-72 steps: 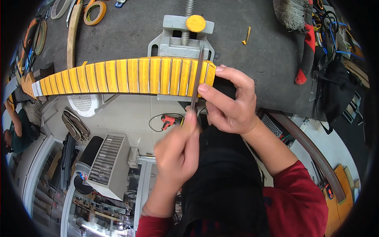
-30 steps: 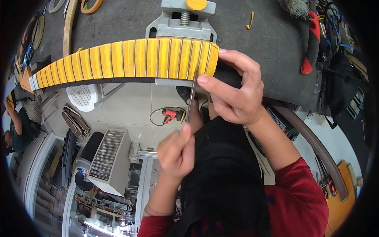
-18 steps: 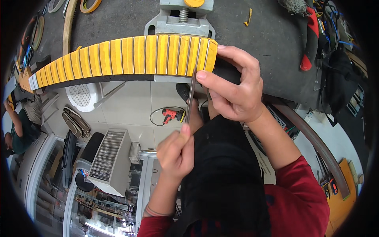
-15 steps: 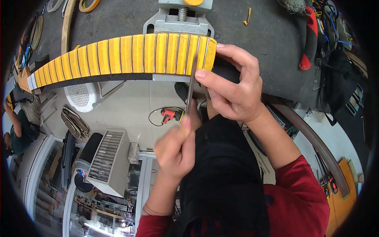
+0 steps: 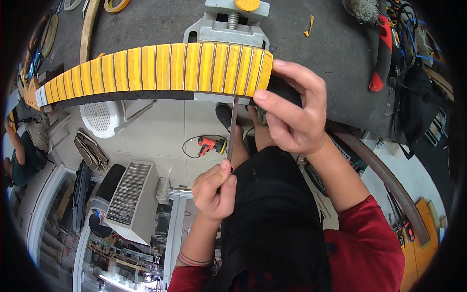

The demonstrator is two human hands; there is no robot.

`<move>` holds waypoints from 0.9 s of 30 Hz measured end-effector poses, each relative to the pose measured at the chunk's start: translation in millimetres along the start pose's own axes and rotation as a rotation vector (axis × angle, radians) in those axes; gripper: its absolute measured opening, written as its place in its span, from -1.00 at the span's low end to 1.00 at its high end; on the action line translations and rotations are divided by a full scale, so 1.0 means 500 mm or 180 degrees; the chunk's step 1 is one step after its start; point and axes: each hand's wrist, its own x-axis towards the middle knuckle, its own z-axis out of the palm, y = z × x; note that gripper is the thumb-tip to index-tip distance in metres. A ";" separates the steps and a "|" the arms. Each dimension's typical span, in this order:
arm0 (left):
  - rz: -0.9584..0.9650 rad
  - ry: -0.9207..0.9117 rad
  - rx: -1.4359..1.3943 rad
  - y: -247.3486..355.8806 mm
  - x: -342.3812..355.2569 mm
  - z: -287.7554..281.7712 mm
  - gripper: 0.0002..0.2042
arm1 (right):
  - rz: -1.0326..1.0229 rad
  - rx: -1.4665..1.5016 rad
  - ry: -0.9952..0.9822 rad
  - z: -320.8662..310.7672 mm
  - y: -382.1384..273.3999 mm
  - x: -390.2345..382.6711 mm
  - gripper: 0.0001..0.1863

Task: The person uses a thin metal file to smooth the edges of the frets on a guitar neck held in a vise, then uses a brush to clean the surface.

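A guitar neck [image 5: 163, 68] lies across the bench's near edge, its fretboard covered with yellow tape strips between bare metal frets. My left hand [image 5: 214, 192] is closed around the end of a slim metal file [image 5: 232, 129]. The file points away from me, and its far tip is at the fretboard's near edge, close to the wide end. At that wide end, my right hand [image 5: 301, 107] grips the neck's corners between its fingertips, its other fingers curled beneath. A grey metal vise [image 5: 233, 31] stands just behind the neck.
On the dark bench [image 5: 311, 53] lie a scrap of yellow tape [image 5: 309, 27], a red-handled tool [image 5: 382, 53] and a tape roll [image 5: 116, 5]. Below are a white stool [image 5: 102, 117] and a red power sander [image 5: 209, 145] on the floor. Another person [image 5: 24, 160] is at far left.
My left hand has drawn the file toward me, so its tip has slid from over the frets to the near edge. The right hand keeps its hold; the view has shifted slightly.
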 end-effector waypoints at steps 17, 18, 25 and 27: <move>-0.0168 -0.0209 -0.0101 0.009 0.051 0.011 -0.67 | -0.0251 -0.0172 -0.0196 0.003 0.006 0.000 -0.35; -0.0160 -0.0203 -0.0126 0.005 0.058 0.016 -0.67 | -0.0254 -0.0208 -0.0190 0.003 0.006 0.000 -0.35; -0.0169 -0.0139 0.0109 0.029 0.122 0.037 -0.70 | -0.0291 -0.0277 -0.0225 -0.001 0.009 0.001 -0.35; 0.0150 -0.0237 0.0337 0.028 0.049 0.001 -0.67 | -0.0324 -0.0241 -0.0213 0.001 0.007 0.010 -0.35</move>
